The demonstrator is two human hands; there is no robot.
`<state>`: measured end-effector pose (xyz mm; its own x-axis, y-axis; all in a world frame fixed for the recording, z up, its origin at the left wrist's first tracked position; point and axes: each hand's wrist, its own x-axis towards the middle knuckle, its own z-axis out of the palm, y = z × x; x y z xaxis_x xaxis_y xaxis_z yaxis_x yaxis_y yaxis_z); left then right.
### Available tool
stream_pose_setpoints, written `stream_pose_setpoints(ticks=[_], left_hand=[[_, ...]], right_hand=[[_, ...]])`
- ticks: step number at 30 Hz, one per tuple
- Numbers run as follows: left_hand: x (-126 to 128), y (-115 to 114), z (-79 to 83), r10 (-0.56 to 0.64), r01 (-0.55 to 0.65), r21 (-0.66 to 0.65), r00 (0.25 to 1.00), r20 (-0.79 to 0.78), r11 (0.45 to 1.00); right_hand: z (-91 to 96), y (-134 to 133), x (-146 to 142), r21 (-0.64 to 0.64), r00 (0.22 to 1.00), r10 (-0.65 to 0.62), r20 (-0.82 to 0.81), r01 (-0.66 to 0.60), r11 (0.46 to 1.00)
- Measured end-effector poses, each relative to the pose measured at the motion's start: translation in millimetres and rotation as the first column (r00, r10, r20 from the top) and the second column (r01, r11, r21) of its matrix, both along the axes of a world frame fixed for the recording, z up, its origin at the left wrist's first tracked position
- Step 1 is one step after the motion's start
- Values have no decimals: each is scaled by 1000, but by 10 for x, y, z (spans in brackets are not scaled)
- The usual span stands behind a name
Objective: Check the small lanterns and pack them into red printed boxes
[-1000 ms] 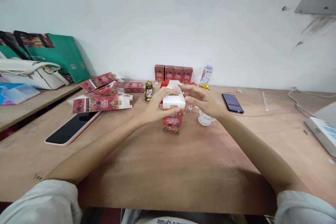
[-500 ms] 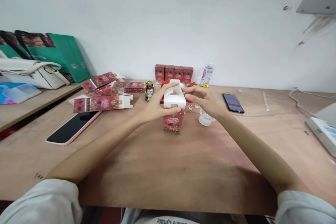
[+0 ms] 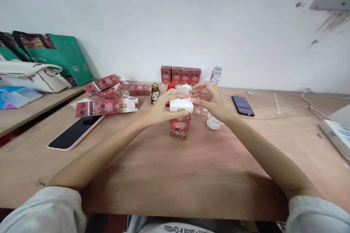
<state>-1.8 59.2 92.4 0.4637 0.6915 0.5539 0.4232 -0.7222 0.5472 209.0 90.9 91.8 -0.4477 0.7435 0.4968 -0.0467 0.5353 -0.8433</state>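
Note:
A red printed cardboard box (image 3: 179, 128) with white top flaps stands upright on the table in front of me. My left hand (image 3: 165, 108) grips it from the left side, with the thumb along the front edge and the fingers reaching over the white top. At the box's upper right is my right hand (image 3: 209, 100), fingers spread, its thumb tip by the flap edge; whether it touches the card I cannot tell. Behind the hands, a red item (image 3: 171, 86) is partly hidden. A small black-and-gold lantern (image 3: 154, 93) stands left of my left hand.
Several closed red boxes (image 3: 181, 76) line the wall beside a bottle (image 3: 216, 74). Flattened boxes (image 3: 101, 107) lie at left near a pink-edged phone (image 3: 76, 131). To the right are clear plastic pieces (image 3: 213, 122), a dark phone (image 3: 242, 105) and a white cable (image 3: 311, 105).
The box's top opening is now covered by a white flap, with my left fingers lying over it. My right fingers have lifted and spread slightly at the box's right side.

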Motion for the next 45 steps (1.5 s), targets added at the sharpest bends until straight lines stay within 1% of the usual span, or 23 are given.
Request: stream_pose_setpoints(ticks=[3, 5, 6, 8, 10, 12, 14, 15, 17, 19, 21, 22, 25, 27, 31, 37, 39, 42, 45], left_hand=[[11, -34, 17, -13, 14, 8, 999, -37, 1000], [42, -66, 0, -38, 40, 45, 998, -50, 998], [67, -84, -25, -59, 61, 74, 998, -29, 995], [134, -115, -116, -98, 86, 132, 992, 85, 987], [209, -133, -246, -108, 74, 144, 963, 245, 987], [271, -129, -381, -87, 64, 78, 938, 336, 995], [304, -104, -474, -75, 88, -19, 932, 356, 996], [307, -89, -494, -74, 103, -62, 931, 357, 993], [294, -74, -464, -58, 108, -122, 932, 357, 987], [266, -100, -350, -6, 59, -152, 944, 330, 987], [235, -168, -185, 47, -8, -139, 958, 283, 990], [221, -212, -100, 56, -23, -126, 963, 264, 992], [189, -339, 99, 28, -8, -99, 978, 208, 995], [171, -392, 162, 26, -10, -84, 983, 180, 996], [148, -418, 168, 69, -62, -42, 983, 171, 997], [153, -421, 155, 79, -87, 50, 986, 147, 995], [156, -428, 153, 89, -99, 69, 986, 141, 993], [158, -432, 145, 90, -104, 102, 987, 135, 989], [159, -434, 141, 69, -81, 105, 991, 118, 991]], right_hand=[[54, -71, -7, 23, 1000, -12, 16, 11, 1000], [99, -133, -18, 65, 999, -12, 51, 9, 998], [122, -166, -23, 89, 998, -17, 61, 12, 996], [169, -229, -29, 128, 997, -40, 59, 33, 991], [211, -284, -26, 155, 997, -61, 49, 53, 987], [243, -328, -17, 178, 998, -47, 51, 38, 983], [263, -357, -8, 187, 996, -18, 82, 2, 982], [270, -367, -2, 185, 995, -12, 99, -7, 983], [282, -378, 12, 175, 993, -22, 117, 1, 985], [302, -392, 35, 166, 995, -25, 101, 8, 986], [334, -420, 62, 160, 997, -6, 72, -5, 987], [353, -443, 74, 156, 998, 1, 59, -10, 988], [411, -539, 96, 137, 999, -22, 30, 18, 990], [436, -602, 96, 126, 999, -46, 28, 42, 991], [438, -657, 78, 156, 997, -77, 25, 72, 985], [401, -645, 28, 155, 991, -126, -37, 130, 979], [412, -658, 28, 157, 991, -130, -27, 133, 979], [454, -681, 52, 122, 994, -111, 18, 108, 987], [491, -686, 69, 43, 995, -97, 30, 96, 994]])
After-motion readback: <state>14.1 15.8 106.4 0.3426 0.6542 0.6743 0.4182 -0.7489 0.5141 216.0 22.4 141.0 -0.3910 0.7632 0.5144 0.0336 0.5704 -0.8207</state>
